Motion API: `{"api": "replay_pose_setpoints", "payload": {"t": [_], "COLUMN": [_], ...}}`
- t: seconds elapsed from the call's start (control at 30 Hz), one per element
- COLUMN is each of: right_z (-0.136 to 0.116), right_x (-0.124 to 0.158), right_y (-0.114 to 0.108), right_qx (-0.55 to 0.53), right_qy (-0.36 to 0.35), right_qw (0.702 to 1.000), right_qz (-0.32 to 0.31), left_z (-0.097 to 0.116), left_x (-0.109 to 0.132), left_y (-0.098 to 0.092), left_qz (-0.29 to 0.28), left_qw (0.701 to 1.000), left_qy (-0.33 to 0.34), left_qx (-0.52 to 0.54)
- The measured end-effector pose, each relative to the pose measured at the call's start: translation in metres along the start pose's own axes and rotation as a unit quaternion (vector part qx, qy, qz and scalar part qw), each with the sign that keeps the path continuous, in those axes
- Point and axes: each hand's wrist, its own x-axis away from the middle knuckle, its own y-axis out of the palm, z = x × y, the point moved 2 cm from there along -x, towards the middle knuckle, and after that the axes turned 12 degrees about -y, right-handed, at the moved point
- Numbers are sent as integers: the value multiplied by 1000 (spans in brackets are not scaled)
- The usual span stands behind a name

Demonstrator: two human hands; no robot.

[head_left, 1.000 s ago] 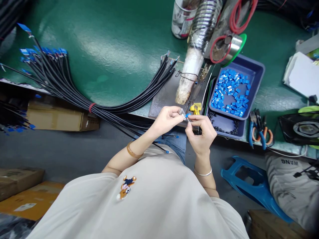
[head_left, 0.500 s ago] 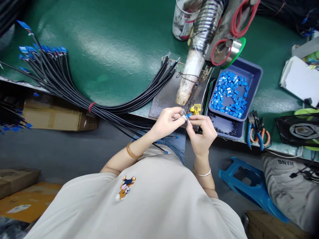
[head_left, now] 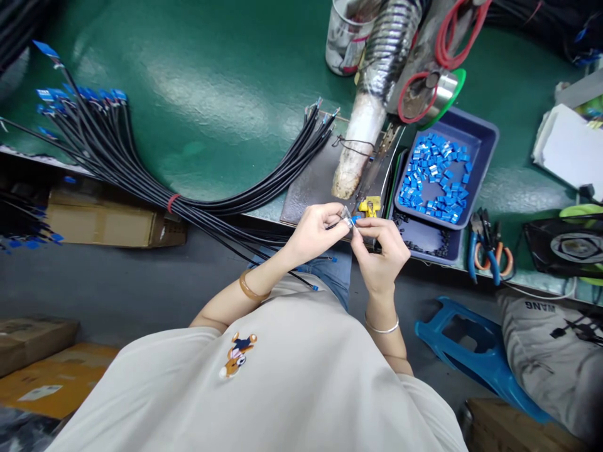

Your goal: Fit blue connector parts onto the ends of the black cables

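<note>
My left hand [head_left: 316, 231] is closed in a pinch on a thin cable end, whose pale wires show at the fingertips. My right hand [head_left: 382, 250] pinches a small blue connector [head_left: 356, 220] against that end; the exact contact is too small to tell. Both hands meet at the bench's front edge, just below a yellow clip [head_left: 370, 206]. To the left, black cables [head_left: 207, 204] lie in a bundle tied with a red band [head_left: 173, 202]. Many carry blue connectors at their far left ends, while their right ends show bare wires.
A fume hose [head_left: 360, 135] hangs over a dark plate [head_left: 306, 188]. Right of it stands a grey-blue tray [head_left: 485, 147] of loose blue connectors, above another tray of small black parts. Pliers [head_left: 483, 245] lie beside them. A blue stool [head_left: 471, 351] stands below the bench.
Both hands keep nearly the same place and grip, with only a tiny shift at the fingertips. The view has moved very slightly.
</note>
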Motion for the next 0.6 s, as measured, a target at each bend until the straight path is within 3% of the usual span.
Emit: {"api": "replay_pose_setpoints", "payload": {"t": [0.6], "right_z": [-1], "right_x": [0], "right_y": [-1], "right_qx": [24], "right_qy": [-19], "right_qw": [999], "right_qz": [-12], "left_z": [0], "left_x": [0], "left_y": [-1], "left_qz": [-6], "left_qw": [1000], "left_qy": [-18], "left_qx": [-15]}}
